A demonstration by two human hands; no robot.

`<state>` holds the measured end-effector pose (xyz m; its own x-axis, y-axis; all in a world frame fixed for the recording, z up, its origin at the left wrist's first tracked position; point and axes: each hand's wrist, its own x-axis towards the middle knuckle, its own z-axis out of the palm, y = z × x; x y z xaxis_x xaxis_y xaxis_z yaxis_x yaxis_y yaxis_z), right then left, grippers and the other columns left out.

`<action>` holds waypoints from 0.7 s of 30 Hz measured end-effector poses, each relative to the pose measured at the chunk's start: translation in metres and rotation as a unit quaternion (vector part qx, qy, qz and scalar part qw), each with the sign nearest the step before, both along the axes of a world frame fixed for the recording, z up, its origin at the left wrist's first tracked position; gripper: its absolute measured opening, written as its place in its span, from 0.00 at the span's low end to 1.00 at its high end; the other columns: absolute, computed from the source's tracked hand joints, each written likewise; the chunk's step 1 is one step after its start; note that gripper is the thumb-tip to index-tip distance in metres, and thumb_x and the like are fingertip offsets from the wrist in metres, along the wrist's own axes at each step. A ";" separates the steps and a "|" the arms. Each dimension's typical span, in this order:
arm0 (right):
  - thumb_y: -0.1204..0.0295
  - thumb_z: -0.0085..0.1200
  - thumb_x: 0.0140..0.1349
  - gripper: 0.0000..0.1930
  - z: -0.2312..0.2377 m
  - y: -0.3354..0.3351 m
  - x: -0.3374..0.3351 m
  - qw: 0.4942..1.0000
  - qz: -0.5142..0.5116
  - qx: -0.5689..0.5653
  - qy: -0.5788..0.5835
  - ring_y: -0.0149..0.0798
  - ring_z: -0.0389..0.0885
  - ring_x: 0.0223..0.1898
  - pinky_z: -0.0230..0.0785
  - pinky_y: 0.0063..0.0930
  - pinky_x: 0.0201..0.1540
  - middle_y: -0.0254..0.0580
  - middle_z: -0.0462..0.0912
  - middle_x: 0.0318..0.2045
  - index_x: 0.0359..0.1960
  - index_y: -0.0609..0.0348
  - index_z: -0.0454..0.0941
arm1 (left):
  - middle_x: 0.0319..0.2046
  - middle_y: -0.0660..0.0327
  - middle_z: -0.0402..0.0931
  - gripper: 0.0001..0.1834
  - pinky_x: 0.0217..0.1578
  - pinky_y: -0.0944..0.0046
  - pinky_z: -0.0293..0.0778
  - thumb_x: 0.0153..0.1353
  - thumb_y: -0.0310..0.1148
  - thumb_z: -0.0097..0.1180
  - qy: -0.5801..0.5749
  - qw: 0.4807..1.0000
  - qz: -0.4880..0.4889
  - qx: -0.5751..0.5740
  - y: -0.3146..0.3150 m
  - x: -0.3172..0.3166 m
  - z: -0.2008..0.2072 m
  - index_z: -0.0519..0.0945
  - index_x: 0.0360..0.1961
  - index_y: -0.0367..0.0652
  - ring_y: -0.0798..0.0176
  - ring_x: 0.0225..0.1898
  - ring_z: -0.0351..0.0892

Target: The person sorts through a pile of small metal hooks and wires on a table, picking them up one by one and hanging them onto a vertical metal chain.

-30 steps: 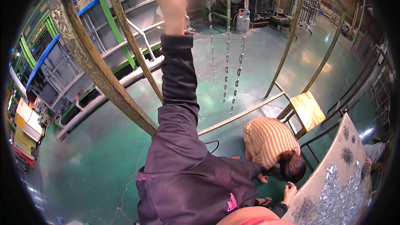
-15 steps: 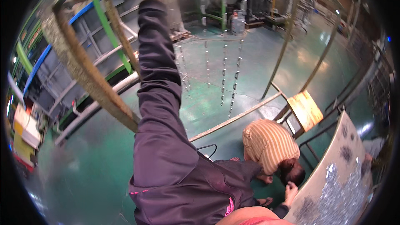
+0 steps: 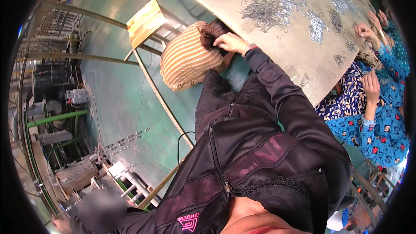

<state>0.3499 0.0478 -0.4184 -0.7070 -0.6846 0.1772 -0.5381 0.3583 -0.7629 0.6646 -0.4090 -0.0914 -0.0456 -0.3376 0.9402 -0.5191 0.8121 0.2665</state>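
Observation:
My left arm stretches out to the lower left, and my left hand (image 3: 61, 224) is closed round a metal bar (image 3: 43, 195) of a frame, small at the picture's rim. My right hand (image 3: 234, 43) is at the edge of a beige table (image 3: 242, 24), fingers bent and pinched together beside the dark hair of a crouching person (image 3: 186, 58) in a striped shirt. Whether these fingers touch the hair or hold anything is too small to tell. On the table lie heaps of small bent wire pieces (image 3: 264, 11), some silver and some dark.
People in patterned blue clothes (image 3: 368, 125) sit at the table's right side, hands near its edge. A wooden stool (image 3: 145, 24) stands beyond the crouching person. Metal rails (image 3: 160, 99) cross the green floor. Chains (image 3: 125, 141) hang at left, near a grey gas cylinder (image 3: 77, 97).
The view has swung round, bringing more of the table and the seated people into sight. My left arm now shows at the lower left; my right hand still lies near the crouching person's head.

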 end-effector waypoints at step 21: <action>0.76 0.49 0.53 0.09 0.020 0.232 0.031 0.828 -0.529 0.065 0.171 0.58 0.78 0.31 0.71 0.42 0.33 0.59 0.78 0.29 0.35 0.64 0.77 | 0.21 0.48 0.76 0.14 0.27 0.58 0.71 0.57 0.38 0.58 -0.391 0.591 -0.681 0.183 0.370 -0.307 -0.187 0.79 0.30 0.36 0.49 0.24 0.78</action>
<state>0.3811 0.2801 -0.3987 -0.8468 0.2583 0.4650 -0.0468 0.8346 -0.5489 0.3576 -0.0394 -0.2782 -0.8820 0.3396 0.3269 0.4700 0.5810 0.6645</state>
